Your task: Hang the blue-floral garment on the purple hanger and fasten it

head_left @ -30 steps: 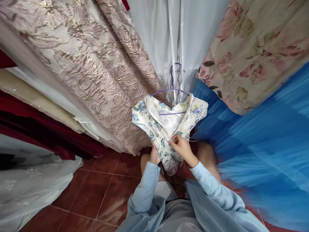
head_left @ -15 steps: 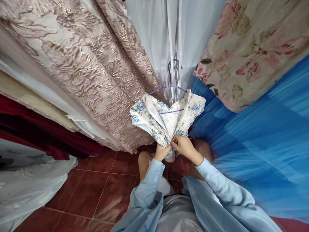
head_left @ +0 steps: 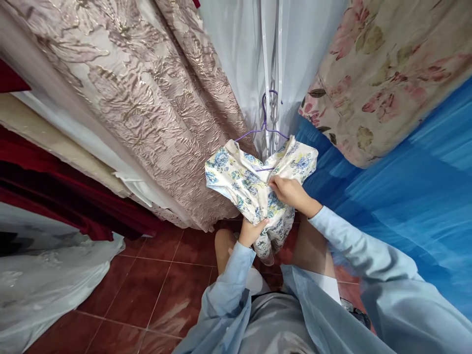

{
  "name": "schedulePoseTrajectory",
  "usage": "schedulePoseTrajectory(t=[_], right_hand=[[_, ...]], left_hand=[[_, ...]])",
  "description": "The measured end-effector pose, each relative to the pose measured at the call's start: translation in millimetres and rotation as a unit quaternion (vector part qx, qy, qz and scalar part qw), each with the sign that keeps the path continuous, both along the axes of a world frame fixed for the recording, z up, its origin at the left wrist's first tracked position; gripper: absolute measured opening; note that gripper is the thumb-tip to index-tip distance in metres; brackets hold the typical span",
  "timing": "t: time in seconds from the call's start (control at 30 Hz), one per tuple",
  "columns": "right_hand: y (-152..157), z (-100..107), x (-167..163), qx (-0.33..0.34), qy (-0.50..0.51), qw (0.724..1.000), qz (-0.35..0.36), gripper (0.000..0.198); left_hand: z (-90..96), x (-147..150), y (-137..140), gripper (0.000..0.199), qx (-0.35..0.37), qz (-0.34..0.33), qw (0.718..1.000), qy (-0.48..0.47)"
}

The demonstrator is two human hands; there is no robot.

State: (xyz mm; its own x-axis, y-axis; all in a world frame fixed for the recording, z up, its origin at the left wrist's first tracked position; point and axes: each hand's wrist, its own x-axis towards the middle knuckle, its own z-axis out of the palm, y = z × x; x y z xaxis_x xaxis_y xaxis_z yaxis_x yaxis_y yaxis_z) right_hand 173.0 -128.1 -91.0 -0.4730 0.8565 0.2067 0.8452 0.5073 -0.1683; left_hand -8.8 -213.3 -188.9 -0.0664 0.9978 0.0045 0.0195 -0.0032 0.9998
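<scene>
A white dress [head_left: 246,183] with blue flowers and yellow touches hangs in front of me on a purple wire hanger [head_left: 264,118]. Its shoulders are spread on the hanger, and its front edges meet up to the chest, leaving a small V at the neck. My right hand [head_left: 291,192] is closed, pinching the front edge just below that V; its fingertips hide what exactly lies between them. Lower down, my left hand [head_left: 252,231] grips the front of the dress around the waist. The skirt droops below, between my knees.
Pink brocade fabric [head_left: 177,123] hangs on the left, beside dark red cloth [head_left: 47,196] and white lace cloth [head_left: 44,275]. White sheer fabric [head_left: 236,54] is behind the hanger. Floral cloth [head_left: 391,83] and blue tulle [head_left: 398,206] hang at right. Red tiles [head_left: 147,285] cover the floor.
My right hand has moved up the front of the dress from the waist to near the neckline. The gaping front has closed beneath it. My left hand stays low on the dress.
</scene>
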Motion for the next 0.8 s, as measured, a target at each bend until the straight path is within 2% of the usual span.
schedulePoseTrajectory(t=[0.13,0.3,0.57,0.8], right_hand=[[42,46,-4,0.084,-0.012,0.996,-0.010,0.032],[76,90,-5,0.137,-0.035,0.989,-0.033,0.034],[79,114,-1,0.160,-0.036,0.986,-0.036,0.034],[93,128,0,0.180,0.001,0.983,-0.030,0.033]], left_hand=[[5.3,-4,-3,0.057,-0.010,0.007,1.000,0.008],[10.6,-10,-2,0.059,0.004,-0.008,1.000,0.012],[5.0,-8,-5,0.066,-0.021,-0.020,0.999,-0.024],[-0.2,-13,-13,0.069,-0.042,-0.023,0.999,-0.012]])
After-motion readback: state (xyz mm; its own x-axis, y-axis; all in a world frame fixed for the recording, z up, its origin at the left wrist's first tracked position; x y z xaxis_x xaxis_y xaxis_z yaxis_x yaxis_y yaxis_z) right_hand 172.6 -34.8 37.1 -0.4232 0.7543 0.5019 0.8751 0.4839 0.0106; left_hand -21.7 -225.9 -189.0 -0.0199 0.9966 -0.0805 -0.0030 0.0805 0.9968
